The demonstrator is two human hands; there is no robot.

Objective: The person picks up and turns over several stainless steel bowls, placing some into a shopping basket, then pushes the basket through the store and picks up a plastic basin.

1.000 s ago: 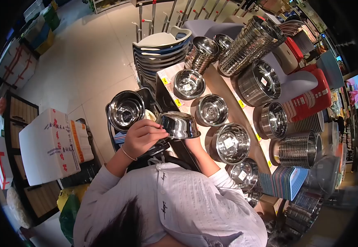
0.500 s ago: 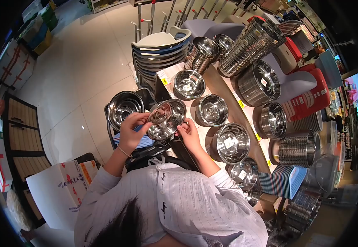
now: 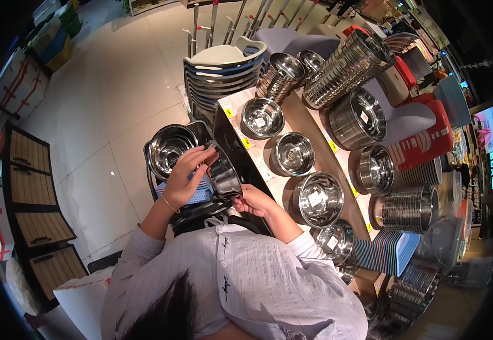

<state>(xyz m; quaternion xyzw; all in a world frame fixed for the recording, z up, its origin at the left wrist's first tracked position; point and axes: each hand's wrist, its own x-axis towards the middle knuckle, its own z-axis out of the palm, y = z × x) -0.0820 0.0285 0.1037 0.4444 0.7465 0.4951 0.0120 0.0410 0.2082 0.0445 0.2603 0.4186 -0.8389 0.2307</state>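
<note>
A shiny steel bowl [image 3: 224, 174] is tilted steeply on its side between my hands. My left hand [image 3: 187, 173] is at its left, fingers extended and spread a little near the upper rim. At the bowl's lower right edge, my right hand [image 3: 253, 201] has its fingers curled with the thumb and fingertips at the rim. Just left of the held bowl, another steel bowl [image 3: 170, 150] sits in a dark basket [image 3: 148, 156], above a blue perforated item [image 3: 201, 192].
Steel bowls [image 3: 262, 118] line the display shelf [image 3: 277, 184] on the right, with tall bowl stacks [image 3: 345, 68] behind. Stacked plastic stools [image 3: 224, 56] stand ahead. White cartons [image 3: 82, 303] and a wooden-front cabinet [image 3: 31, 181] are at the left.
The held bowl has turned from facing up to steeply tilted on its side. My left hand's fingers have straightened and risen slightly; my right hand has moved down and left.
</note>
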